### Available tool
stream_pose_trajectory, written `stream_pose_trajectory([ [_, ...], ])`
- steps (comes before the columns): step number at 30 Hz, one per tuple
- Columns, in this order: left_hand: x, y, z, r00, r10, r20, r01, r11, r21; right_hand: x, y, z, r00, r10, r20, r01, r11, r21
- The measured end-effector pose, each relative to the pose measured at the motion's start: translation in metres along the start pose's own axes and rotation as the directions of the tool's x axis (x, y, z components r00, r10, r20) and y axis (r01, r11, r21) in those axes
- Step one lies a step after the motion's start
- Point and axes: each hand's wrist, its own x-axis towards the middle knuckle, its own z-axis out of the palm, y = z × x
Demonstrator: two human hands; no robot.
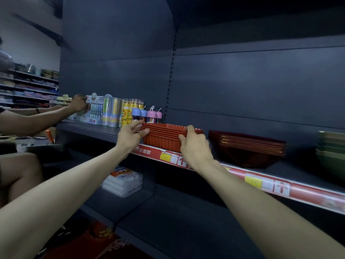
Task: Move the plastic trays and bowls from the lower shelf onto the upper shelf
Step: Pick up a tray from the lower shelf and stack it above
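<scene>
Stack of red ribbed plastic trays (164, 140) on upper shelf (298, 171), front edge | hands: my right hand (195, 144) curls over its right end, left hand (130, 136) touches left end, fingers loose | stack of dark red bowls (248, 148) and green bowls (331, 148) already up | lower shelf (168, 212) shows only white packs (123, 182); I judge it nearly done

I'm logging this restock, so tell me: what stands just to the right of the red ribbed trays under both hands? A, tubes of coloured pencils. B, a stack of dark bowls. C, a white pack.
B: the dark bowls stand just right of the red trays; the pencil tubes are to their left, and the white pack lies lower down.
</scene>
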Motion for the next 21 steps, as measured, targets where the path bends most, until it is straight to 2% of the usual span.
stream_pose_trajectory([
  [4, -0.004, 0.006, 0.001, 1.000, -0.028, -0.002, 0.028, 0.998, 0.054, -0.003, -0.001, -0.002, 0.999, 0.021, 0.036, -0.022, 0.999, 0.042],
  [13, -0.065, 0.032, -0.004, 0.998, 0.035, -0.053, -0.020, 0.967, 0.255, -0.041, 0.004, -0.023, 0.997, 0.026, 0.075, -0.023, 0.999, -0.044],
  [17, -0.109, 0.041, -0.007, 0.998, 0.058, -0.014, -0.050, 0.949, 0.311, -0.065, 0.009, -0.035, 0.994, -0.006, 0.110, 0.012, 0.999, -0.051],
  [21, -0.144, 0.055, 0.000, 0.998, 0.040, 0.040, -0.051, 0.945, 0.324, -0.093, 0.019, -0.038, 0.994, -0.074, 0.076, 0.079, 0.995, -0.066],
])
